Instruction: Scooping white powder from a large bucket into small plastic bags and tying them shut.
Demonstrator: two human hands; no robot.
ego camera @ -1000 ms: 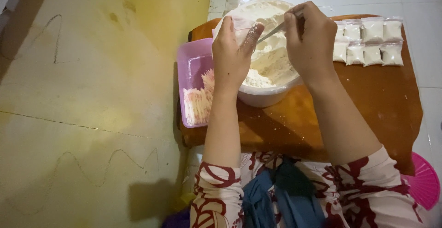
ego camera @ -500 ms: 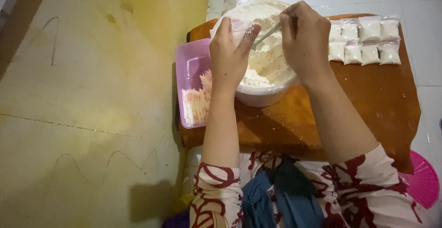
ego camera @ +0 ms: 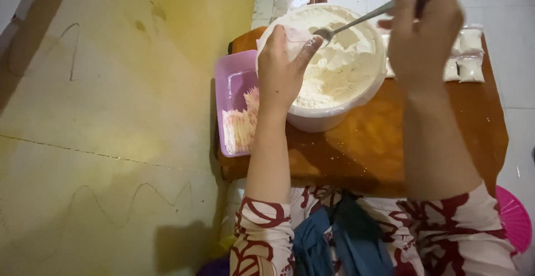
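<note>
Nearby, pink tub (ego camera: pixel 234 86) and packets (ego camera: pixel 471 67) flank the bucket (ego camera: pixel 334 114); left hand (ego camera: pixel 281 70) pinches bag (ego camera: pixel 296 35), right hand (ego camera: pixel 426 28) spoon (ego camera: pixel 356 21).

We see warm, dim light with a yellow cast over the floor (ego camera: pixel 111 114) at left; the white tiles at upper right are brighter. Soft shadows fall at lower centre. Slight blur; corners darken.

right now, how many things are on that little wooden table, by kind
White tub of flour: 1
Pink plastic container: 1
Metal spoon, in the right hand: 1
Small plastic bag, in the left hand: 1
Filled white packets, in view: at least 4; the right hand hides others
Total: at least 8
</note>
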